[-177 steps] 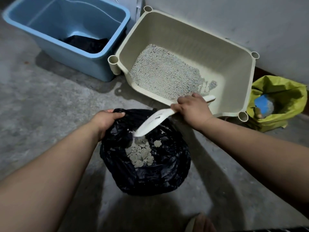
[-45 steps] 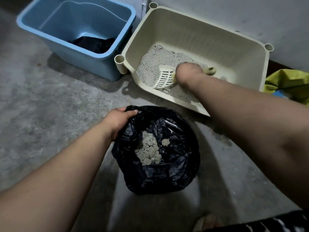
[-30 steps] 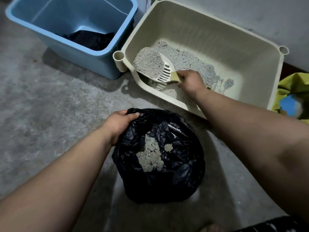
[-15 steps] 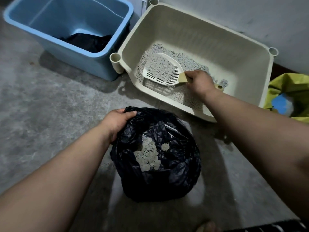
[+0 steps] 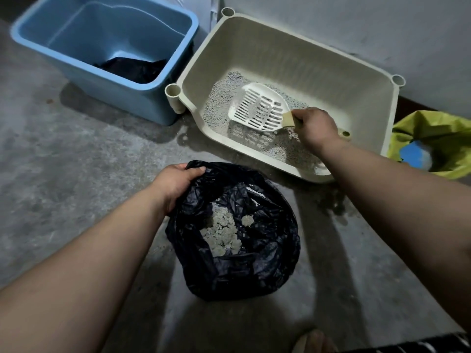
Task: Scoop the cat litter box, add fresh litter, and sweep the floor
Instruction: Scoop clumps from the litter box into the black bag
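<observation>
**Scoop held raised over the litter, head nearly empty**

The right hand [image 5: 316, 128] is clenched round the tan handle of the scoop [image 5: 257, 108]. Its white slotted head points toward ten o'clock and is lifted clear of the litter [image 5: 219, 108], with only stray grains on the slots.

I judge the scoop to be light, rigid plastic, best gripped on the handle close to the head.

The litter box [image 5: 293, 62] stands by the wall. It is smooth beige plastic with tubular corner posts, and loose grey grit lies thinly over its bottom.

At seven o'clock from the box, the left hand [image 5: 175, 183] grips the rim of the black bag [image 5: 254, 263]. The bag is limp, crinkled film and likely to collapse if let go. The pale clumps [image 5: 224, 233] inside look crumbly.

A blue bin [image 5: 122, 93] stands at nine o'clock from the box and a yellow bag [image 5: 438, 128] at three. The concrete floor [image 5: 63, 161] is rough.
</observation>
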Demonstrator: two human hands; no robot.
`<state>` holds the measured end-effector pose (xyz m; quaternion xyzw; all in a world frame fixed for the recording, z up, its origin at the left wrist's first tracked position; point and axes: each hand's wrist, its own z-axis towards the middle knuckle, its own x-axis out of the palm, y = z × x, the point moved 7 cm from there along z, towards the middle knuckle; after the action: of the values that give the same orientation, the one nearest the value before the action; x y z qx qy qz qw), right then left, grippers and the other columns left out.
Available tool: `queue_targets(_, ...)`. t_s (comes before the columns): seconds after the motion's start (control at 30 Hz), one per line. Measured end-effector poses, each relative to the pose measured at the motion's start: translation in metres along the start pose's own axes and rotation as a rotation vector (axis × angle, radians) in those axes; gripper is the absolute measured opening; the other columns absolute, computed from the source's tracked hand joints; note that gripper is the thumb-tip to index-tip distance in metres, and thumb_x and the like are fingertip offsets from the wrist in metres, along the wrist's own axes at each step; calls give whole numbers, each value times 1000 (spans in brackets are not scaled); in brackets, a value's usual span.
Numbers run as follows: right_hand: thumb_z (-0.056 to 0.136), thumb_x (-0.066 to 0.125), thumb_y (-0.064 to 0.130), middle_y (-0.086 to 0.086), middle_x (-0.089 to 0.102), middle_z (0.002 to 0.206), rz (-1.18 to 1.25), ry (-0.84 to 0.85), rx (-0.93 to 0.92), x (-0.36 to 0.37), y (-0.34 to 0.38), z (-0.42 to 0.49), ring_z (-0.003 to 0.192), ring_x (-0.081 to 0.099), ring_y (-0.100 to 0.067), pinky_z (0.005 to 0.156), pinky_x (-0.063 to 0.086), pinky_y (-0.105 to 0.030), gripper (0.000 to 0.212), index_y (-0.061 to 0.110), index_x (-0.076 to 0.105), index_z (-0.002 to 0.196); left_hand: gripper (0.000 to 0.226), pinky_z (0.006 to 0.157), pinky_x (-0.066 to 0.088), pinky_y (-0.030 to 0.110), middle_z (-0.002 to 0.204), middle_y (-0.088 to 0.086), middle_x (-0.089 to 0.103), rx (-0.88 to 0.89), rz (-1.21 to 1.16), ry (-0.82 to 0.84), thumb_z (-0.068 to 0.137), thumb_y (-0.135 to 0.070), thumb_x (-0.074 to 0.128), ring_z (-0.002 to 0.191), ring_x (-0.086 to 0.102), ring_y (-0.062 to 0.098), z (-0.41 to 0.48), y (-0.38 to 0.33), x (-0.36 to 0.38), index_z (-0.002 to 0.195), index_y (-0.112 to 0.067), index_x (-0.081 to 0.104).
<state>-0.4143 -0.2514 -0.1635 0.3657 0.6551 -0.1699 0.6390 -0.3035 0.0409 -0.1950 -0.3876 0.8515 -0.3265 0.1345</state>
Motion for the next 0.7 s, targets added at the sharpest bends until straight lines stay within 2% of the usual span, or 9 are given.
queue_targets(0.13,90,47,14,-7,58,89,-16,10,-6,-1,-2,-6,82,54,-30,64,34,-30,26,26,66,104,5,47,55,24,55,4,69,2,2,3,89,-11,60,44,64,13,0,0,0,85,-10,63)
queue_targets(0.27,89,47,13,-10,62,94,-52,31,12,-4,-4,-7,85,56,-32,65,35,-30,25,23,66,103,3,47,54,25,55,4,69,9,0,10,89,-12,61,44,64,14,1,1,1,88,-10,63)
queue_targets(0.5,88,45,5,-13,62,99,-198,87,211,-20,-8,5,80,49,-29,69,38,-31,22,11,63,98,5,41,52,21,54,4,68,4,-14,10,89,-12,61,42,63,13,2,1,0,85,-11,62)
queue_targets(0.6,90,45,4,-9,52,91,-248,93,225,-28,9,22,82,48,-27,76,42,-35,19,10,60,101,5,43,53,22,55,3,69,5,-22,9,89,-12,60,43,64,13,5,2,0,85,-11,62)
queue_targets(0.7,92,48,6,-9,54,94,-265,122,187,-31,35,46,84,50,-27,82,45,-39,19,8,59,107,4,46,55,23,57,4,70,-13,-34,12,89,-13,61,46,65,14,8,6,-3,88,-10,64)
